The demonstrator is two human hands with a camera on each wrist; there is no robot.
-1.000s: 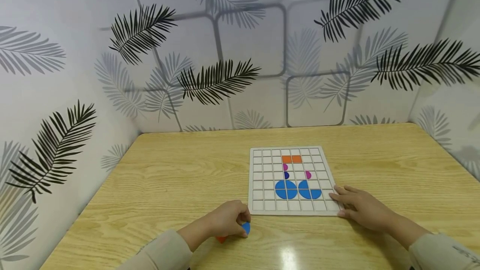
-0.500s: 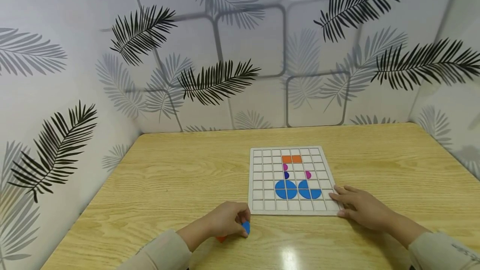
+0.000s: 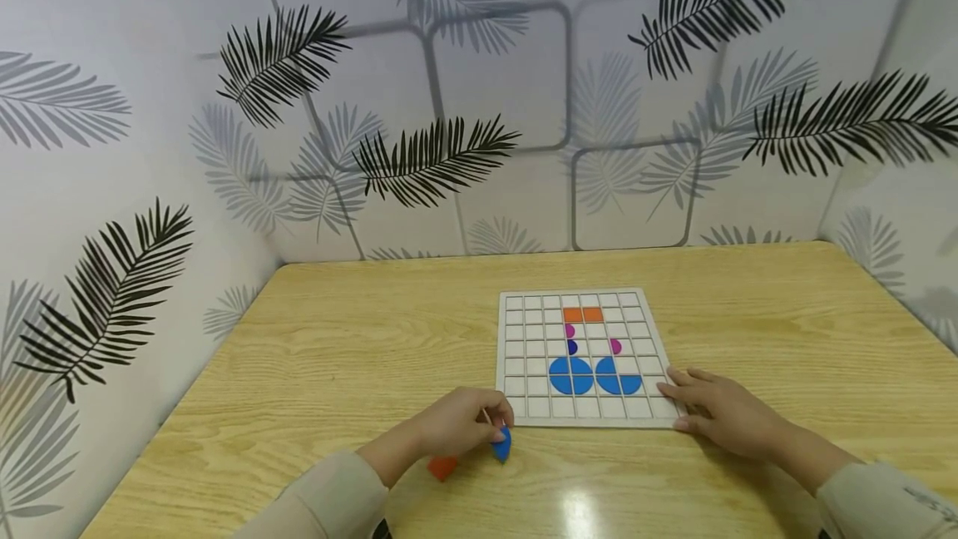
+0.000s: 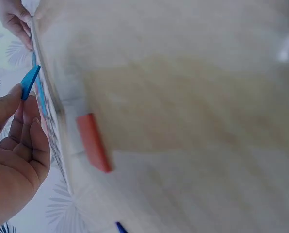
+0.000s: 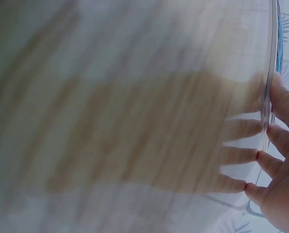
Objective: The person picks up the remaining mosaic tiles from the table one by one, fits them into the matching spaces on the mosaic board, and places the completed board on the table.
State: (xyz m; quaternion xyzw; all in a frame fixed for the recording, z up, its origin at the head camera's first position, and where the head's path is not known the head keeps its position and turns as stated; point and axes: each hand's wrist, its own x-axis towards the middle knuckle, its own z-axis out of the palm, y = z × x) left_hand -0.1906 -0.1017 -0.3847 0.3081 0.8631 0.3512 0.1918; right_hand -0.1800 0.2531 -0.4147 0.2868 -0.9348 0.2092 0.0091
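Observation:
My left hand (image 3: 462, 422) pinches a blue quarter-circle tile (image 3: 502, 446) between thumb and fingers, raised off the table by the board's front left corner. In the left wrist view the blue tile (image 4: 30, 81) shows edge-on at the fingertips. The white grid board (image 3: 527, 411) bears two orange squares (image 3: 582, 315), small magenta and navy half-circles, a full blue circle (image 3: 571, 376) and a three-quarter blue circle (image 3: 619, 381) with its upper right cell bare. My right hand (image 3: 722, 412) rests at the board's front right corner, fingers extended along its edge.
A red-orange block (image 3: 441, 467) lies on the wooden table (image 3: 337, 356) under my left wrist. Part of a dark blue piece (image 4: 120, 227) shows at the bottom of the left wrist view. A leaf-patterned wall (image 3: 509, 206) stands behind the table.
My left hand has lifted the blue tile and moved slightly right and away from me, uncovering more of the red-orange block. The right hand and the board have stayed put.

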